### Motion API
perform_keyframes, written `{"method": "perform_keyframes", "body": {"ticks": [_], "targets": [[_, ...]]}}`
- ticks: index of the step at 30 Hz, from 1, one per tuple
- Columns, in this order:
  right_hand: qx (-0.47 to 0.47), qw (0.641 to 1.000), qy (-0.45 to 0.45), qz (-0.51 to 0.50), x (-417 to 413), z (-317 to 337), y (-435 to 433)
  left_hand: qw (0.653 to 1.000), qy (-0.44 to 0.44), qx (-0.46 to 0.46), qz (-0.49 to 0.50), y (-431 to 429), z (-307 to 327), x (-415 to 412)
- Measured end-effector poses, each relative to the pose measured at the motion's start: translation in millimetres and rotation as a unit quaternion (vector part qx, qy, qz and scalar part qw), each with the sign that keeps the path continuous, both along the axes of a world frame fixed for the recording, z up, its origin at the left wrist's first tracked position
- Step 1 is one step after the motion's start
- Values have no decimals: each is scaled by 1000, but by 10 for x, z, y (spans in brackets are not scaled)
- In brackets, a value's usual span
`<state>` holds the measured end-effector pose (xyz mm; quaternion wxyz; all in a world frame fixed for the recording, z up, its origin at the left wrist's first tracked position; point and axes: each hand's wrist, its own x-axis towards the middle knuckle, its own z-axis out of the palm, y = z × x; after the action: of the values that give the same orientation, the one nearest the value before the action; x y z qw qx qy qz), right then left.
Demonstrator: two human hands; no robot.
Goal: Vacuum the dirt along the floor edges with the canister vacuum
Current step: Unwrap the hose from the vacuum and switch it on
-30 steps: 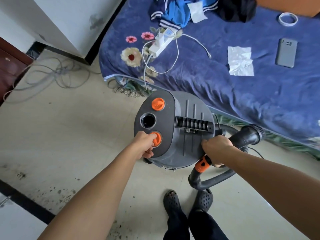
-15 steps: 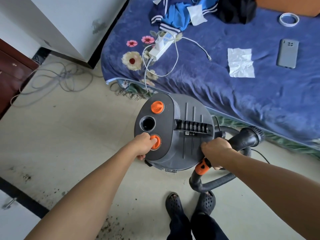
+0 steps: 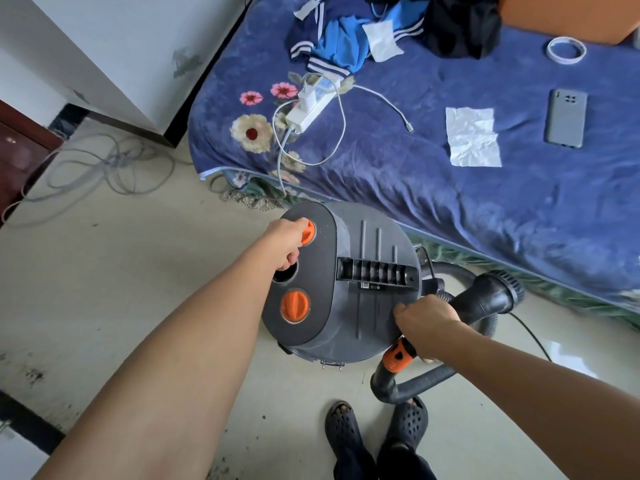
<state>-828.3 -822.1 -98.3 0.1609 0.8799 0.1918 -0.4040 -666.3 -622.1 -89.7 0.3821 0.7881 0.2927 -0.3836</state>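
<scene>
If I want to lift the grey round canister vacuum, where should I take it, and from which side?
Take the black ribbed carry handle on top of the grey round canister vacuum, coming from straight above. It is a bar across the lid's middle, so the load should probably hang balanced.

The vacuum (image 3: pixel 363 271) is sitting just beside the bed (image 3: pixel 450 209), perhaps touching it, so that side is looking closed. The left hand (image 3: pixel 287 242) is gripping a knob (image 3: pixel 309 232) and the right hand (image 3: pixel 427 322) is gripping the hose (image 3: pixel 485 301), which is looping on the floor (image 3: pixel 138 271) by the sandals (image 3: pixel 341 431), crowding the near right. Leftward the floor is lying open; cables (image 3: pixel 104 168) are cluttering the far corner by the cabinet (image 3: pixel 121 46).
</scene>
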Motion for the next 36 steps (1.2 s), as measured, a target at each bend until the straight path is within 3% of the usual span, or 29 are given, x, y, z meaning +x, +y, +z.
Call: {"method": "perform_keyframes", "body": {"ticks": [5,16,19,22,26,36], "targets": [[1,1000,-1,-6,20,-16,-13,999,1,10,32,-96,8,58],[11,1000,-4,-6,25,-38,-32,997,-56,0,-53,55,37,-35],[14,1000,-7,-6,29,-35,-32,983,-134,-11,-126,192,57,-240],[9,1000,-12,-2,29,-32,-25,947,-201,60,-242,375,99,-588],[9,1000,-16,-2,31,-21,-12,928,-145,110,-324,559,11,-985],[-2,1000,-20,-9,37,-8,27,897,-149,142,-392,632,-108,-1061]]}}
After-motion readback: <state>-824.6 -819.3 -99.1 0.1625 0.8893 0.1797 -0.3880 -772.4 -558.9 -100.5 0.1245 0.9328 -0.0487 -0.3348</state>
